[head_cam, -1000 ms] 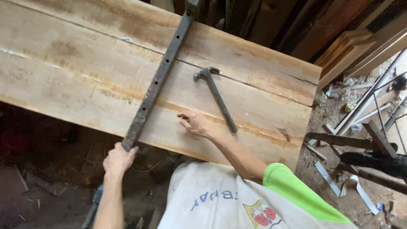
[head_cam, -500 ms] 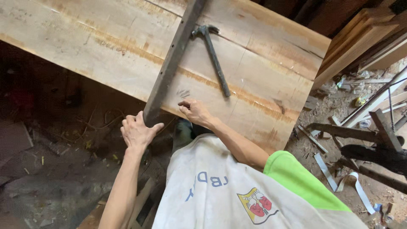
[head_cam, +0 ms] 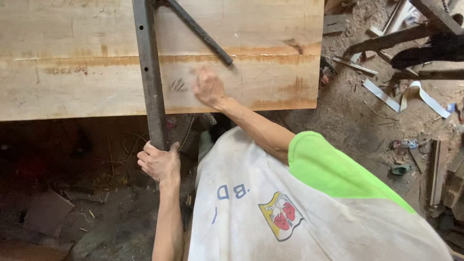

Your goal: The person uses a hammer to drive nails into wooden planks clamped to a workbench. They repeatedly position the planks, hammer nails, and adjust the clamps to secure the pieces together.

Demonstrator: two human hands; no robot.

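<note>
Left hand (head_cam: 158,163) grips the near end of the metal bar (head_cam: 147,67), lying lengthwise across the plank (head_cam: 72,82)

A broad pale wooden plank (head_cam: 72,72), streaked with rusty brown along its middle, carries a long dark metal bar (head_cam: 149,72) laid across it and a hammer's dark handle (head_cam: 200,33) lying slantwise beside the bar.

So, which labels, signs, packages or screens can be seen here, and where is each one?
No packages, signs or screens are in view.
Badge: printed on the white cloth at lower centre, shield-shaped, yellow and white with red parts.
Lettering: on the same cloth, left of the badge, blue.
</note>
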